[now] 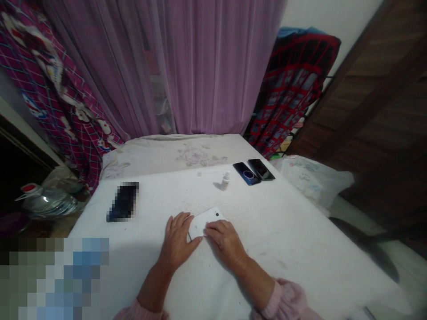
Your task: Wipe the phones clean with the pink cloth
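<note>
A white phone (199, 222) lies back side up on the white-covered table, its dark camera lens towards the far right corner. My left hand (179, 236) grips its left end, thumb at the near edge and fingers at the far side. Over the right part of the phone is my right hand (224, 240), its fingers pinched together against the back. Whatever those fingers hold, if anything, is hidden. Beyond the phone stands a small white bottle (225, 182), upright. A tiny whitish piece (199, 174) lies farther back.
Two dark phones (247, 174) (261, 170) lie side by side at the table's right edge. A blurred-out dark object (122, 202) rests on the left. A large water bottle (50, 200) stands left of the table, and a plastic bag (310, 178) hangs at the right.
</note>
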Tool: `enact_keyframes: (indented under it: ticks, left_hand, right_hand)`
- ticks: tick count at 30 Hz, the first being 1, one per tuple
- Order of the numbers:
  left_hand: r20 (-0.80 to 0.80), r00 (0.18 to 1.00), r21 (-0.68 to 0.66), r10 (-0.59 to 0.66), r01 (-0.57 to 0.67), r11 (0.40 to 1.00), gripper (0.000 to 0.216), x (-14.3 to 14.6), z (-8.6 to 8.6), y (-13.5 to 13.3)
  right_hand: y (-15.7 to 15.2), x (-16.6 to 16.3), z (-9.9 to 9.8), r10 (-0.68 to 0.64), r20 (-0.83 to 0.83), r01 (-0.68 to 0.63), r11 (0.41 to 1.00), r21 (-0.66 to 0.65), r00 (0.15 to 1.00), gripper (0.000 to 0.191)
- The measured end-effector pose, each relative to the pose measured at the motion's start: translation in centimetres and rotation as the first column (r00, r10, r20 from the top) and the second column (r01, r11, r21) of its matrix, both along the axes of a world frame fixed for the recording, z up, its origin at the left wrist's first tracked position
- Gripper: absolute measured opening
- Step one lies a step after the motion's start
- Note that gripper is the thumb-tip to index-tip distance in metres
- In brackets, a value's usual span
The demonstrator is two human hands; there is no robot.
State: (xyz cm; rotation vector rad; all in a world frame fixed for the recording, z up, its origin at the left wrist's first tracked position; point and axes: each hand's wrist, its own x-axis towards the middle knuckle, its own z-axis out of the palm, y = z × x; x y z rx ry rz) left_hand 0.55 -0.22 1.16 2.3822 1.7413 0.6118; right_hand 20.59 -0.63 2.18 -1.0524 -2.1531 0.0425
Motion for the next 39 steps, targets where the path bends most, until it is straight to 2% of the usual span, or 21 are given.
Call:
enact_keyframes:
  ticks: [9, 13, 20, 28, 39]
  left_hand:
    - [0.002, 1.0, -0.037, -0.004, 0.004, 0.999, 0.055, 0.0, 0.1, 0.1]
    - [0.003, 1.0, -0.066, 0.0, 0.001, 0.998, 0.055, 0.0, 0.4, 0.1]
    - [0.001, 1.0, -0.066, 0.005, -0.005, 0.998, 0.055, 0.1, 0.3, 0.1]
    - [0.011, 1.0, -0.052, -0.002, 0.003, 0.999, 0.054, 0.1, 0.3, 0.0]
    - [0.021, 1.0, -0.044, -0.002, 0.003, 0.999, 0.055, -0.1, 0.1, 0.1]
  right_hand:
    - [1.2, 2.9, -1.1, -0.188, 0.056, 0.189, 0.982, -0.015, 0.981, 0.018]
    - [1.2, 2.8, -1.2, -0.171, 0.045, 0.17, 0.985, 0.013, 0.984, 0.019]
    - [0.7, 1.2, -0.5, -0.042, 0.043, 0.041, 0.999, 0.013, 0.998, 0.018]
    - [1.3, 3.0, -1.0, -0.172, 0.003, 0.172, 0.985, -0.033, 0.985, 0.021]
    - [2.2, 2.8, -1.2, -0.163, -0.121, 0.15, 0.983, -0.11, 0.979, 0.021]
